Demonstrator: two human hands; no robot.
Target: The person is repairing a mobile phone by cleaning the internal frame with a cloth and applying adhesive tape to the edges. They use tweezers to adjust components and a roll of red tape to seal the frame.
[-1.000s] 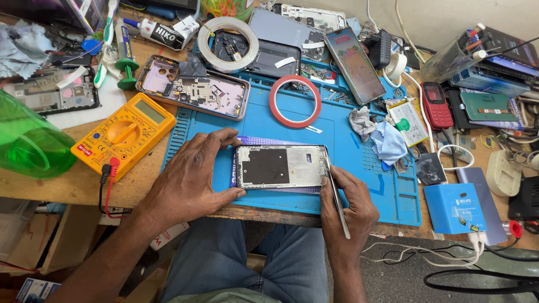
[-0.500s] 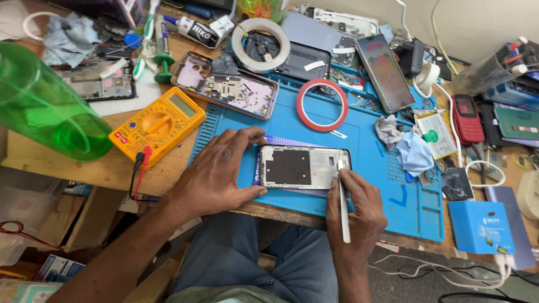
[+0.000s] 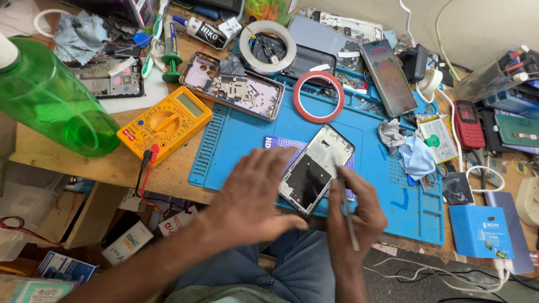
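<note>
— Blue mat (image 3: 245,150) on the bench, and the phone frame (image 3: 315,169) lies tilted on it, near the front edge. See the hands?

— Yes. The left hand (image 3: 256,197) is spread wide, fingers loose, its fingertips just beside the frame's lower left edge; I cannot tell if they touch. The right hand (image 3: 357,220) is closed around a thin metal tool (image 3: 346,212), whose tip meets the frame's right side.

— Any packages?

— One small blue box (image 3: 482,231) with a white label, at the mat's right corner. One white tube (image 3: 207,29) with a dark label lies at the back. Below the bench, a white carton (image 3: 128,242) sits among clutter.

— Count the rest for me.

— Two tape rolls: one red (image 3: 319,97), one white (image 3: 267,46), both at the mat's back edge. One yellow meter (image 3: 164,122) left of the mat, with red and black leads hanging over the bench front. One green bottle (image 3: 45,100) lying on its side, far left. One red handset (image 3: 468,124) at the right. One opened phone (image 3: 232,85) with a pinkish rim, behind the meter.
</note>
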